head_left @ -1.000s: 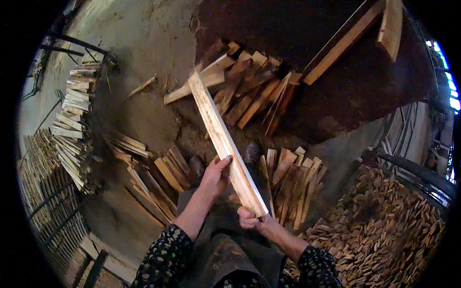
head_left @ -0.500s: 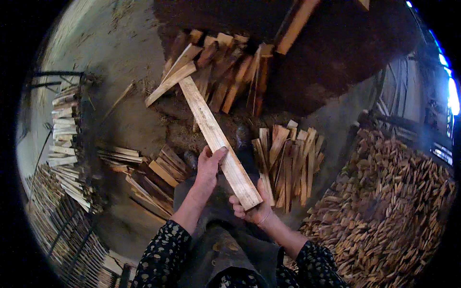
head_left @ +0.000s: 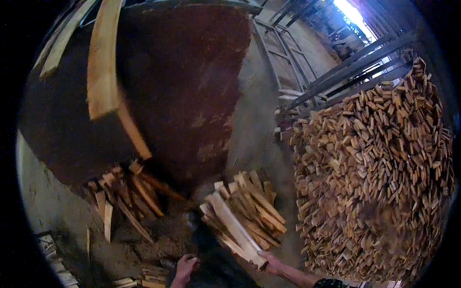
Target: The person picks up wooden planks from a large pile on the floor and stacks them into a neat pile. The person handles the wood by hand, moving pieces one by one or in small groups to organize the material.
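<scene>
My right hand (head_left: 272, 263) grips the near end of a pale, flat wooden slat (head_left: 234, 224). The slat slants away to the left, its far part over a fanned pile of wooden slats (head_left: 269, 211) on the ground. From this view I cannot tell whether it rests on them. Left of my dark-clad legs, my left hand (head_left: 186, 267) is low at the bottom edge, its fingers curled in with nothing visible in them.
A big heap of short wood pieces (head_left: 370, 192) fills the right side. Another bundle of slats (head_left: 127, 194) lies ahead left, by a dark reddish surface (head_left: 192, 72). Long boards (head_left: 103, 62) jut in at upper left. Metal rails (head_left: 355, 69) stand beyond the heap.
My view has swung to the right. My left hand has let go of the slat, which my right hand has carried over to the pile on the right.
</scene>
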### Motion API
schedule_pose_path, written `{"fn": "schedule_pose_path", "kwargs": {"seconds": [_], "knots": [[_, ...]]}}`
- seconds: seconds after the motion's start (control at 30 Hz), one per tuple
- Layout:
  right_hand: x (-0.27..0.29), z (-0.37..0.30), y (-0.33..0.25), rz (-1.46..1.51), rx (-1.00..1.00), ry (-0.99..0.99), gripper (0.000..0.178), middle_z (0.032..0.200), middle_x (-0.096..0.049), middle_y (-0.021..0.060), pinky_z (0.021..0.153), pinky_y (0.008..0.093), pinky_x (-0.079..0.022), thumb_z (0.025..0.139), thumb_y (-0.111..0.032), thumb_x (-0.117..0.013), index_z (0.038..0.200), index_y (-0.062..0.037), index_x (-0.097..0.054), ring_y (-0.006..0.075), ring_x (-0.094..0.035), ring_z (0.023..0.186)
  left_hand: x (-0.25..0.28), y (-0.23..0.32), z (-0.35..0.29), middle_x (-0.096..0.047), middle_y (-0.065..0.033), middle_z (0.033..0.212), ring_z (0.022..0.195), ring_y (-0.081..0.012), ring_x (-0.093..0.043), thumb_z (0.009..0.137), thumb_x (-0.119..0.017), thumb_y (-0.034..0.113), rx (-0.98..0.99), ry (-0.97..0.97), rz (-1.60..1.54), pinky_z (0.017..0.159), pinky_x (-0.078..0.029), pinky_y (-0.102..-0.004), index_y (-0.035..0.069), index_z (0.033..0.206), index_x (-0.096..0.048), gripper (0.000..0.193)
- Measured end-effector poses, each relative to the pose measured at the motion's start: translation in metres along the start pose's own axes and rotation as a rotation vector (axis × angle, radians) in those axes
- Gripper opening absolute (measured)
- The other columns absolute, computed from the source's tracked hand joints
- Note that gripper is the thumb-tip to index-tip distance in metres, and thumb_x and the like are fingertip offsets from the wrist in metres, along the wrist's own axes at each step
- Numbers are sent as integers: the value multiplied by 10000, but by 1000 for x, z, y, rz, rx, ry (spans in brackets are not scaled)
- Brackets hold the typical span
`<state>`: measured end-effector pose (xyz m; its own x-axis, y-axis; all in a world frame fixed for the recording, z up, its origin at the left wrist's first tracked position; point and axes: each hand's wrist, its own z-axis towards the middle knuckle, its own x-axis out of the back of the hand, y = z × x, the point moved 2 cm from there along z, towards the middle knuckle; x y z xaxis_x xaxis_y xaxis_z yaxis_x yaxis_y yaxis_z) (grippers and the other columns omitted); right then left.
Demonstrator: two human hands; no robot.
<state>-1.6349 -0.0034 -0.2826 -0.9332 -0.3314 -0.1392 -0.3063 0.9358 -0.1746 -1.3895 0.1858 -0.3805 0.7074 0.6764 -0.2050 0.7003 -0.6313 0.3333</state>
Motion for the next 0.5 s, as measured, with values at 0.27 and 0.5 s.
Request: {"fn": "schedule_pose_path", "kwargs": {"seconds": [0.27, 0.5], "knots": [[-20, 34, -218, -134, 812, 44, 379, 849, -538, 72, 586, 286, -447, 857, -352, -423, 1069, -40, -457, 157, -534, 690, 27, 45, 48, -528, -99, 1068, 950, -208, -532, 832, -555, 200, 26, 18, -2, 743, -471, -369, 56, 1143, -471, 353], [1, 112, -384, -431, 1044, 817, 395, 880, -549, 84, 574, 283, -459, 826, -230, -512, 1167, -49, -431, 162, -545, 695, 6, 86, 35, -540, -104, 993, 870, -189, -545, 817, -552, 179, -118, 192, -122, 658, -473, -312, 63, 1094, -487, 307]]}}
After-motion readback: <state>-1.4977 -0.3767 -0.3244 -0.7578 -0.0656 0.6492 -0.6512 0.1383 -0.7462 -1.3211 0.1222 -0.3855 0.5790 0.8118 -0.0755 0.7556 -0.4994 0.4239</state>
